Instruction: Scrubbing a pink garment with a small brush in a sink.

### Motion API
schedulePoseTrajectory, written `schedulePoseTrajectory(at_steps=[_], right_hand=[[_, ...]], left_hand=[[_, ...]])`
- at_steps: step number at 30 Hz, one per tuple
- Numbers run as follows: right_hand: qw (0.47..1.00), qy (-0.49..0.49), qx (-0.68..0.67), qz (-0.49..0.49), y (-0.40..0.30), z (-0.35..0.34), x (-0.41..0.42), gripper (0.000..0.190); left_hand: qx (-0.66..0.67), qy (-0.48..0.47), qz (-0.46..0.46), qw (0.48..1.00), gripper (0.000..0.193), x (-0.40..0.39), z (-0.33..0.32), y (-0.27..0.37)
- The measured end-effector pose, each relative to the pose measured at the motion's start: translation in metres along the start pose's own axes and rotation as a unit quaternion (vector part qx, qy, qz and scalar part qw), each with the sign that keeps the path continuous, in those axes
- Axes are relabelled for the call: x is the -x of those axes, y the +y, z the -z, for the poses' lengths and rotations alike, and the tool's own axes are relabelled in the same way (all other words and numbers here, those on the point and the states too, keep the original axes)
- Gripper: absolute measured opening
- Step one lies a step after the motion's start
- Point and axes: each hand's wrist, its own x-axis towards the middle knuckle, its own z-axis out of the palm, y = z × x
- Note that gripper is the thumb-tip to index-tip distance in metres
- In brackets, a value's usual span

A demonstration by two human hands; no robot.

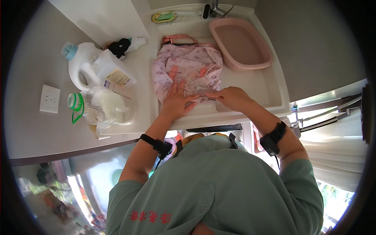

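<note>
A pink fabric bag [191, 60] with a printed pattern and coral straps lies in a white sink basin. My left hand [176, 101] rests on its lower part, fingers spread and pressed on the cloth. At the bag's lower right edge my right hand [230, 98] grips a pale, flattish thing [202, 91], either a soap bar or a part of the bag; I cannot tell which. It touches the cloth near my left thumb.
A pink plastic basin [242, 44] stands at the sink's upper right, below the faucet [217, 11]. A white-handled brush [188, 13] and a yellow soap dish [163, 17] lie on the back ledge. Left are a white detergent jug [85, 63] and a clear plastic bottle [105, 106].
</note>
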Motion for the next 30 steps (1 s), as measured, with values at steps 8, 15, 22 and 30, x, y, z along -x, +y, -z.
schedulePoseTrajectory(at_steps=[8,15,22,30], right_hand=[[0.992,0.1,-0.068,-0.036,-0.011,-0.034,-0.049,0.036],[0.998,-0.028,0.054,-0.015,-0.016,-0.003,-0.005,0.042],[0.995,0.097,-0.019,-0.022,-0.026,-0.03,-0.046,0.034],[0.988,0.088,-0.022,-0.126,0.02,0.01,0.064,0.034]], left_hand=[[0.028,-0.015,-0.004,0.999,0.038,-0.007,0.005,0.001],[0.013,-0.017,0.004,1.0,0.04,0.0,0.008,0.003],[0.019,0.01,0.02,1.0,0.04,-0.003,0.006,0.008],[0.095,0.01,-0.032,0.995,0.041,-0.006,0.012,-0.009]])
